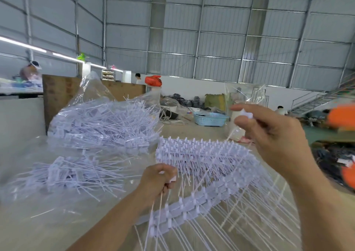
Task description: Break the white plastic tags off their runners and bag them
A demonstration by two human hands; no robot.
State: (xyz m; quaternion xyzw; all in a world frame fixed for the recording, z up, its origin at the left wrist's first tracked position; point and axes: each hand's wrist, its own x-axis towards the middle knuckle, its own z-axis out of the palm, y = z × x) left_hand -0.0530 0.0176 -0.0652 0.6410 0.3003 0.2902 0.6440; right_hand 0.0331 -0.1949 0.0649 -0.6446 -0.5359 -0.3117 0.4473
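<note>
My left hand (pixel 158 179) grips a small bunch of loose white tags (pixel 172 179), their thin tails hanging down toward me. My right hand (pixel 269 135) is raised at the right and pinches the head of a white tag (pixel 245 114) between thumb and fingers. Between and below my hands lies a stack of white tags on their runners (pixel 201 154), with a nearer runner strip (pixel 184 206) crossing the table. A clear plastic bag (pixel 103 122) stuffed with loose tags sits at the left. A flatter clear bag of tags (pixel 71 174) lies in front of it.
The work table (pixel 57 222) is pale and covered partly in clear film. A brown board (pixel 55 95) stands behind the bags. Farther off are a blue basket (pixel 210 118), another clear bag (pixel 245 101), an orange blur (pixel 342 120) at the right edge, and people in the hall.
</note>
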